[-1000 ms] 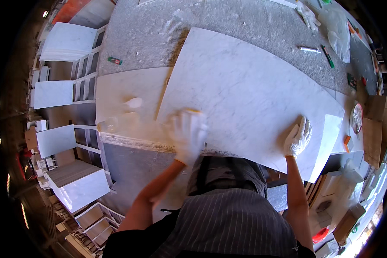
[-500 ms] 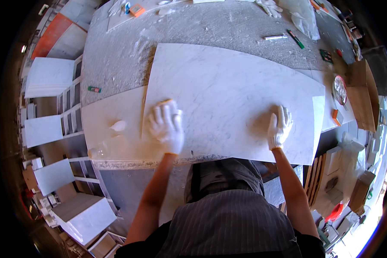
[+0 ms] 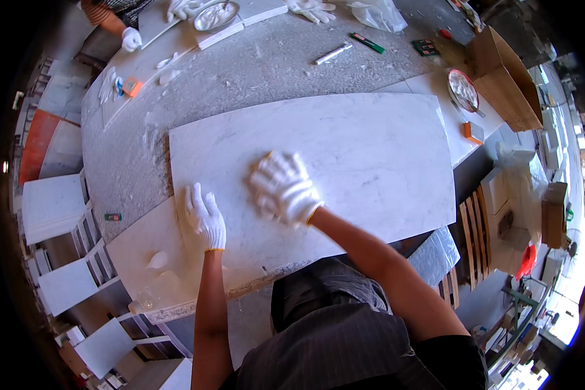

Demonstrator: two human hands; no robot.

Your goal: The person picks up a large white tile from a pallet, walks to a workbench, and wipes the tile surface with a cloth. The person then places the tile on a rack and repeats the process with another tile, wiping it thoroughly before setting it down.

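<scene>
A large white, grey-veined stone slab [image 3: 377, 162] lies flat before me on the worktable. I wear white knit gloves with yellow cuffs. My left hand [image 3: 207, 219] rests near the slab's left edge, fingers stretched out and holding nothing. Reaching across to the left middle of the slab, my right hand [image 3: 289, 195] presses down on its face, a little blurred. Under its fingertips shows a white knit cloth [image 3: 264, 161] with a yellow edge, much like a spare glove; the palm hides most of it.
The dusty grey table [image 3: 240, 78] holds a silver tube [image 3: 333, 53], a green box cutter [image 3: 367, 43] and an orange block [image 3: 132, 86]. At right are a bowl of white paste [image 3: 463, 90] and a cardboard box [image 3: 504, 78]. A co-worker's gloved hand [image 3: 131, 39] is at the far left.
My right hand has moved left across the slab and now has the yellow-edged cloth that was under my left hand. My left hand lies flat. The view has turned, bringing the co-worker in.
</scene>
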